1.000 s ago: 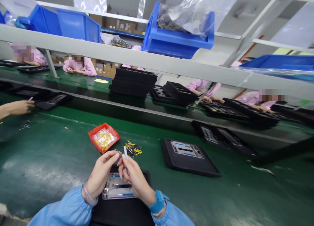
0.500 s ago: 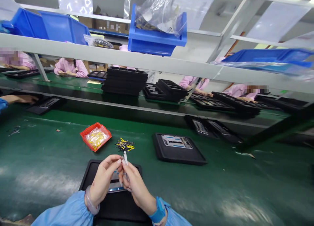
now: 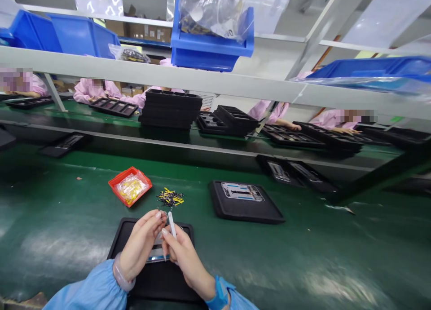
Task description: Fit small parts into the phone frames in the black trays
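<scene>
My right hand (image 3: 185,255) grips a slim white stick-like tool (image 3: 172,224), its flat, rounded end pointing up and away from me. Close beside it, my left hand (image 3: 141,240) has its thumb and fingertips pinched together; a tiny dark piece seems to be at the tips, too small to name. Both hands are over a black foam tray (image 3: 161,281). In that tray lies a silver device frame (image 3: 157,251) with blue strips, partly hidden by my hands. Just beyond my fingertips is a pile of small black and yellow parts (image 3: 171,197).
A red bin (image 3: 112,187) with bagged yellow parts stands left of the pile. To the right, another black tray (image 3: 247,211) carries a device frame. Blue bins (image 3: 205,60) sit on the shelf above. Across the bench, people in pink work beside stacked black trays (image 3: 170,110).
My view has swung right. My left fingertips have parted slightly from the right hand, and the white tool shows more clearly. A neighbour's hand at the far left has gone from view.
</scene>
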Demonstrator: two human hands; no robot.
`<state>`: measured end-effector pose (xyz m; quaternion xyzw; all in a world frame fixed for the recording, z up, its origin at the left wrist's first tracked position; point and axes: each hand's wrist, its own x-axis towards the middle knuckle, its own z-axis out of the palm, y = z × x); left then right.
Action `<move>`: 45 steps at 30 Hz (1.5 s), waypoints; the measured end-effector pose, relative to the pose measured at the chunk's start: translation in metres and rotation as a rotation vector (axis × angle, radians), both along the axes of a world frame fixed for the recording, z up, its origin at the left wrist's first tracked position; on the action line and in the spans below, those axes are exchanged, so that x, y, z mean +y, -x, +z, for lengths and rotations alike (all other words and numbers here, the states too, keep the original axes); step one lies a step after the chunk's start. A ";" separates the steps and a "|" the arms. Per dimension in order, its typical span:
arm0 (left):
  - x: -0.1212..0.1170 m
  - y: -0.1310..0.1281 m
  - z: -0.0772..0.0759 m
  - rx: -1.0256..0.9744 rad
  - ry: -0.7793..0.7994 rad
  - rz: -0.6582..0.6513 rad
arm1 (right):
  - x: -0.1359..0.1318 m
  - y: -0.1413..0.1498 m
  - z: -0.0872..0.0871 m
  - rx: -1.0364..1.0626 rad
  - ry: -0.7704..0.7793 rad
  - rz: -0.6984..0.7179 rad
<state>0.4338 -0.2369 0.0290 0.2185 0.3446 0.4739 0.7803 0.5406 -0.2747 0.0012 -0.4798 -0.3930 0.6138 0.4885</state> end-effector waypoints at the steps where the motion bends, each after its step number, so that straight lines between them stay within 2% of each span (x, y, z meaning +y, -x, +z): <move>1: 0.001 0.002 0.001 -0.002 0.008 0.012 | 0.000 -0.004 -0.001 -0.052 -0.027 0.006; 3: 0.003 0.006 0.001 0.001 0.003 0.023 | 0.000 -0.014 -0.001 -0.218 -0.100 0.025; 6: 0.005 0.011 0.000 0.019 -0.039 0.019 | -0.004 -0.032 0.000 -0.617 -0.196 0.052; 9: 0.004 0.015 -0.002 0.081 -0.077 0.022 | -0.012 -0.045 0.000 -0.970 -0.254 0.164; 12: 0.004 0.017 -0.003 0.149 -0.097 0.035 | -0.021 -0.048 -0.002 -1.150 -0.226 0.324; 14: 0.003 0.017 -0.003 0.182 -0.092 0.049 | -0.025 -0.047 -0.004 -1.225 -0.202 0.364; 18: 0.004 0.018 0.000 0.213 -0.088 0.030 | -0.025 -0.046 -0.003 -1.256 -0.208 0.373; 23: 0.005 0.024 0.005 0.222 -0.093 -0.010 | -0.017 -0.052 0.003 -1.213 -0.215 0.306; 31: 0.008 0.037 -0.001 0.260 -0.172 -0.009 | 0.003 -0.047 0.010 -1.297 -0.228 0.431; 40: 0.009 0.045 -0.008 0.246 -0.141 -0.066 | 0.003 -0.038 0.000 -1.329 -0.248 0.381; 45: 0.010 0.046 -0.011 0.334 -0.229 -0.080 | 0.000 -0.035 -0.005 -1.324 -0.237 0.370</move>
